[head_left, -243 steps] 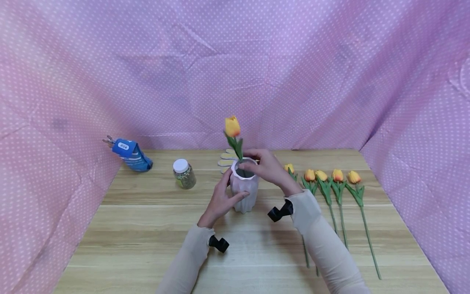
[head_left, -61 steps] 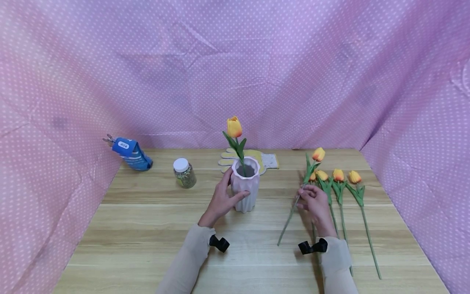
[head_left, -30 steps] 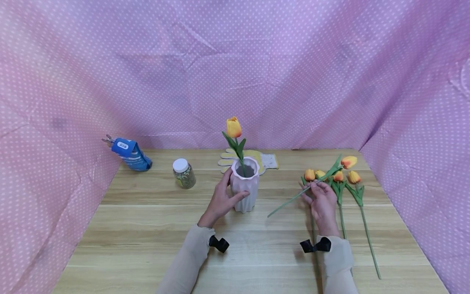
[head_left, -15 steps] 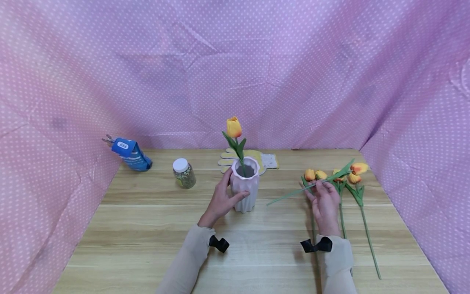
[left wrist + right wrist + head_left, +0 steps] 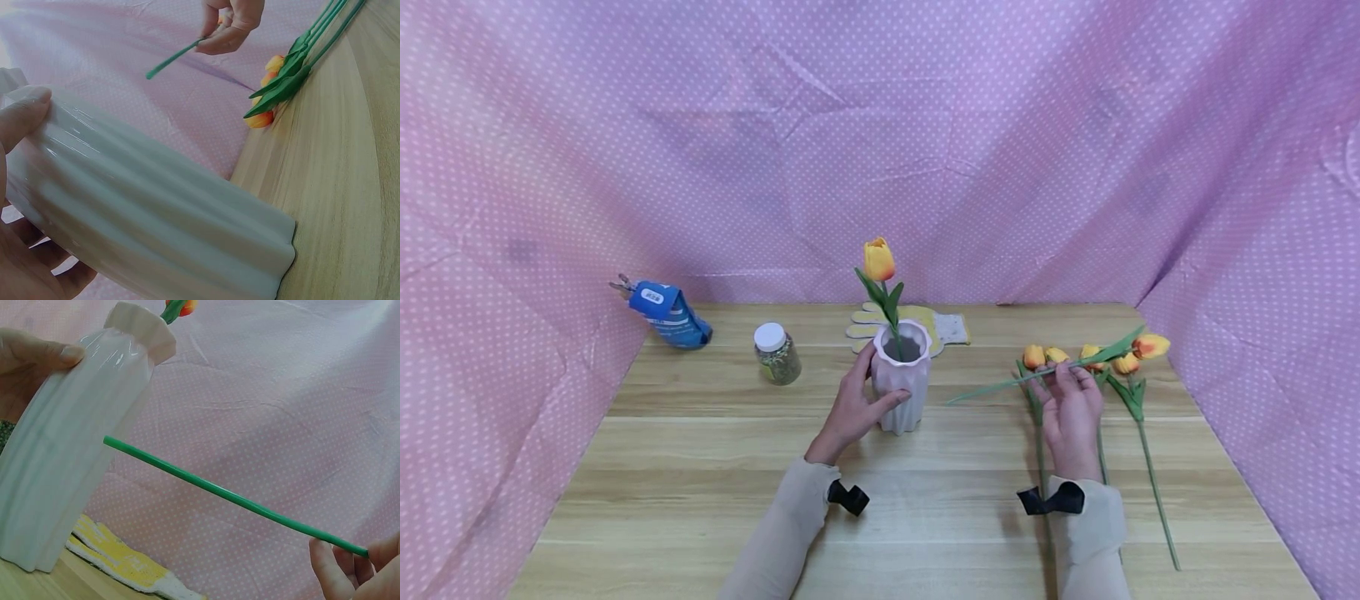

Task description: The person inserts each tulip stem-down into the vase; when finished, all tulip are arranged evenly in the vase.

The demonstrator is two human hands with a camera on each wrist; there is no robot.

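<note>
Tulip (image 5: 1060, 371) crosswise, stem end toward vase (image 5: 901, 383)

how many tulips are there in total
6: one tulip in the vase; one held tulip pinched by the right hand; four lying tulips right of the vase, blooms at and.

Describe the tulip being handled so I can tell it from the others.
Start at the pink vase mid-table, then look right to the right hand. It pinches one tulip by its stem. Unlike the tulips lying flat, this one is lifted, stem end pointing toward the vase.
</note>
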